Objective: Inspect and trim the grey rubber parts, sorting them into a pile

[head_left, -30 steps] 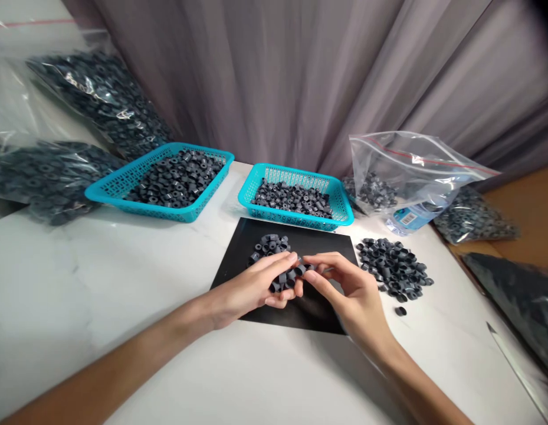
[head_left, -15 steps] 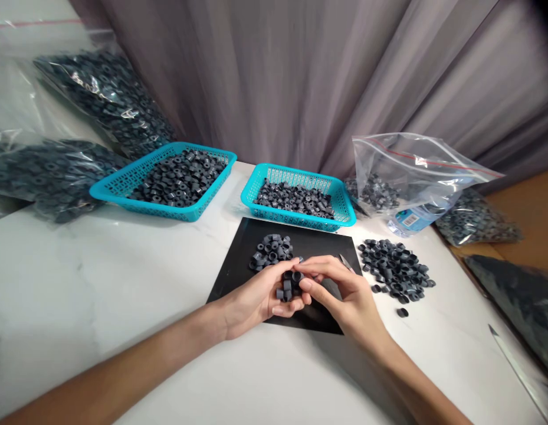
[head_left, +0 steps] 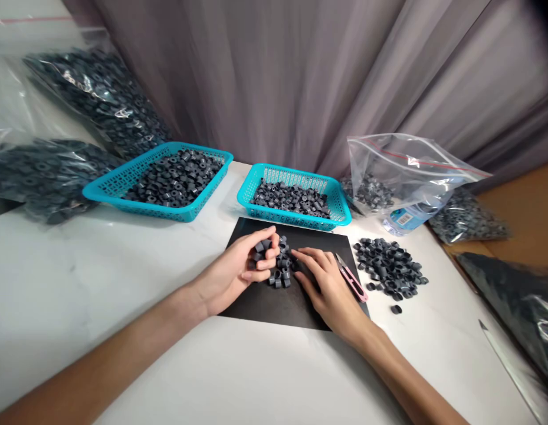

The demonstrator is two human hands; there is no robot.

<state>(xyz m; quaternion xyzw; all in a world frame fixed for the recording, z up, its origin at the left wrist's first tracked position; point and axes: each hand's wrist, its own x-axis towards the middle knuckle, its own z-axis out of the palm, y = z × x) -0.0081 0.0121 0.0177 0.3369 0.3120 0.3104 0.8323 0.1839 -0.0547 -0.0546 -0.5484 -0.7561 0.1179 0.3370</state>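
My left hand (head_left: 242,265) is curled around several small dark grey cylindrical pieces, some showing hollow ends, above the left part of a black mat (head_left: 274,307). Under and beside its fingers, a small group of loose grey pieces (head_left: 280,278) lies on the mat. My right hand (head_left: 329,283), palm down with fingers extended, rests at the right edge of that group; its fingertips touch or nearly touch a piece there. Pink-handled thread snips (head_left: 354,283) lie on the mat just right of my right hand.
Two turquoise baskets, one at left (head_left: 189,213) and one behind the mat (head_left: 300,221), hold grey pieces. A loose pile (head_left: 389,265) lies at right, with an open zip bag (head_left: 375,171) and plastic bottle (head_left: 406,218) behind. Filled bags (head_left: 97,88) stand at left.
My hands have come apart: the left moved left with pieces in it, the right went down onto the mat. More pieces lie near the mat's middle, and the snips are now uncovered.
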